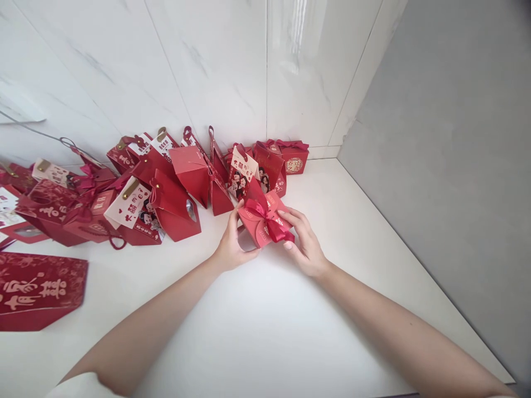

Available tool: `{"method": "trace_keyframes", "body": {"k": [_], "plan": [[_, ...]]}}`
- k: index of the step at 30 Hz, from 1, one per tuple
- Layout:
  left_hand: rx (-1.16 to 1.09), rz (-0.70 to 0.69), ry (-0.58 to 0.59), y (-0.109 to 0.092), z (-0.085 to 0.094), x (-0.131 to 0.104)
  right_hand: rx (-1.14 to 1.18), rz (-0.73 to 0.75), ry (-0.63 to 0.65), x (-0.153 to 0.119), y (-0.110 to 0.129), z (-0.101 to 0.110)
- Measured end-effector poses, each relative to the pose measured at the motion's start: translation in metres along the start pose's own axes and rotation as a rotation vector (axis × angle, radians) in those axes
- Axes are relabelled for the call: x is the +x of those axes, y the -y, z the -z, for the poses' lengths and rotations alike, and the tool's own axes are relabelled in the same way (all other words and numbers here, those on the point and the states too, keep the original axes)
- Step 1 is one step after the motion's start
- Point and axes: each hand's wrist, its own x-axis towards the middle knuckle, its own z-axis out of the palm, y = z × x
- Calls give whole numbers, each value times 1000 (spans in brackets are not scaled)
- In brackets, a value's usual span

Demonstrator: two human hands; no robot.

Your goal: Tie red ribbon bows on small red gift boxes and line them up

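Observation:
Between my two hands is a small red gift box (265, 235), its top closed by curved flaps with a shiny red ribbon bow (265, 214) across it. My left hand (234, 240) grips the box's left side, thumb along the near edge and fingers on the far left corner. On the right side, my right hand (305, 240) holds the box with fingers against the ribbon and the top's right edge. The underside of the box is hidden. Just behind it stand a white-flapped gift box (241, 172) with cartoon figures and a dark red one (269, 163).
Many red gift boxes and bags crowd the left and back of the white table (265, 326). A larger red box (41, 290) lies at the left edge. A marbled wall (224, 66) rises behind, and a grey surface (448, 166) borders the right. A thin cord (33, 130) hangs at far left.

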Motion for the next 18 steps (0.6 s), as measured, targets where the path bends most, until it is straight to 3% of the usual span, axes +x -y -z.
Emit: {"method": "trace_keyframes", "body": {"k": [18], "plan": [[149, -40, -29, 8, 1, -2, 35, -4, 41, 2, 2, 0]]}}
